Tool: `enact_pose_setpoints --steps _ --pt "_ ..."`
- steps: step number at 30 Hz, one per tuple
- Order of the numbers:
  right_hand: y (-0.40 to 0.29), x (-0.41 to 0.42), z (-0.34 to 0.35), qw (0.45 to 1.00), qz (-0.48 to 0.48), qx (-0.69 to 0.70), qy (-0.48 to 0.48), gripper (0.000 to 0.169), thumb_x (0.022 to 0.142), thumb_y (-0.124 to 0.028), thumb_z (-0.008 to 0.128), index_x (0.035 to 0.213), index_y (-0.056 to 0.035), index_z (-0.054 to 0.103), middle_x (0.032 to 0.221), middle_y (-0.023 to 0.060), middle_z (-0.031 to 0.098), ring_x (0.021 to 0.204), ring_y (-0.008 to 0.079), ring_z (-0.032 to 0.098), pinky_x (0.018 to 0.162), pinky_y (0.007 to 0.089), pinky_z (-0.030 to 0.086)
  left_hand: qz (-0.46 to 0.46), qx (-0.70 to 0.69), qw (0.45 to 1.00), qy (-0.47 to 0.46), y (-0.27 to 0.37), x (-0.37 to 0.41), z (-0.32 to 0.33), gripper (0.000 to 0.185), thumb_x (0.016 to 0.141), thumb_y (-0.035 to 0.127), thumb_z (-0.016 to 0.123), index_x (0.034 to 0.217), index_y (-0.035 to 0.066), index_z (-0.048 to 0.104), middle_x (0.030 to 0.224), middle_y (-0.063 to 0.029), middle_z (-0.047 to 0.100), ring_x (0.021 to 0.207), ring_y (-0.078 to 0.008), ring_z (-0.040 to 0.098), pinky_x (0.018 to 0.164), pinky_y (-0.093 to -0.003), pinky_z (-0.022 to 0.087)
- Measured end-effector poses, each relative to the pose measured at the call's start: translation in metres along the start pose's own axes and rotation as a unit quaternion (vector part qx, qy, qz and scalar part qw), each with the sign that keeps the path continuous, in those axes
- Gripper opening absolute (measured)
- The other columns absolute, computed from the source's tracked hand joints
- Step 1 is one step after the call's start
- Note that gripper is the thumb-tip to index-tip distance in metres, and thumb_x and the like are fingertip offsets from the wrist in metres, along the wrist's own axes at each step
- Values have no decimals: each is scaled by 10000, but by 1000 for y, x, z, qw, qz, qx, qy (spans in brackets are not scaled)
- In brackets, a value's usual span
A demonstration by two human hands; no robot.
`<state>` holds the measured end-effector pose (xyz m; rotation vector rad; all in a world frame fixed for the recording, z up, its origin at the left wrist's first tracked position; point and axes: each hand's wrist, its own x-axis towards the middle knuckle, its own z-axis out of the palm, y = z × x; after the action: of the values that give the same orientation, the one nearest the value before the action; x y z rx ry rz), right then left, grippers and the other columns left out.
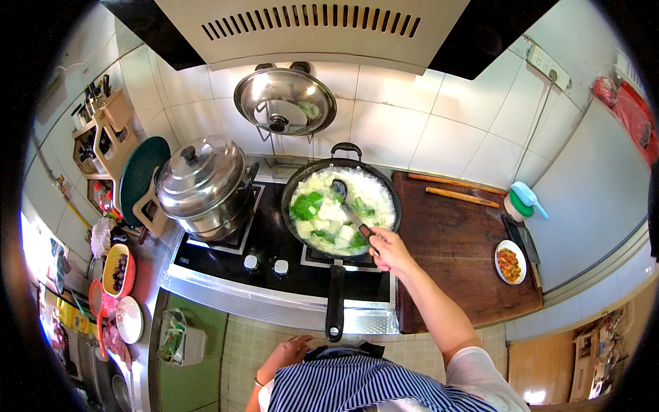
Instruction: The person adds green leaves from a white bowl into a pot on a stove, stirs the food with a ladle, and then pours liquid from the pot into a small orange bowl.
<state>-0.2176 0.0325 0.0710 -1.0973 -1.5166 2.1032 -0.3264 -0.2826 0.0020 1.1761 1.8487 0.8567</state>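
Note:
My right hand (389, 251) grips the handle of a ladle (355, 216), whose dark bowl dips into a black wok (288, 226). White bubbling broth with pale chunks (342, 232) fills the wok, and green leaves (307, 205) float in it. The wok sits on the right burner of a black gas stove (288, 293), its long handle (335, 304) pointing toward me. Low by my waist hangs my left hand (292, 351), beside the striped apron (355, 381). Its fingers seem to hold nothing, though whether they are apart is unclear.
A lidded steel pot (206, 190) stands on the left burner. To the right, a wooden board (443, 268) bears a bowl of chopped food (509, 262), a cleaver (522, 239) and rolling pins (462, 197). A glass lid (285, 100) hangs below the range hood (319, 31).

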Motion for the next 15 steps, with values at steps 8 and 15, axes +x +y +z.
enact_pose_setpoints --steps 8,15 --pt "7 -51 -22 963 63 239 -108 367 905 -148 437 1249 -23 409 656 53 495 361 30 303 292 166 241 -5 10 1000 -10 -6 1 1 291 827 81 490 1110 30 538 965 -205 603 830 -348 604 697 -380 493" --pt "-30 -106 -55 982 38 178 -47 359 891 -128 458 1235 -25 437 672 96 495 363 45 304 298 166 224 -9 5 1000 -12 -10 4 7 286 832 88 497 1110 40 540 997 -212 594 881 -364 587 731 -391 480"
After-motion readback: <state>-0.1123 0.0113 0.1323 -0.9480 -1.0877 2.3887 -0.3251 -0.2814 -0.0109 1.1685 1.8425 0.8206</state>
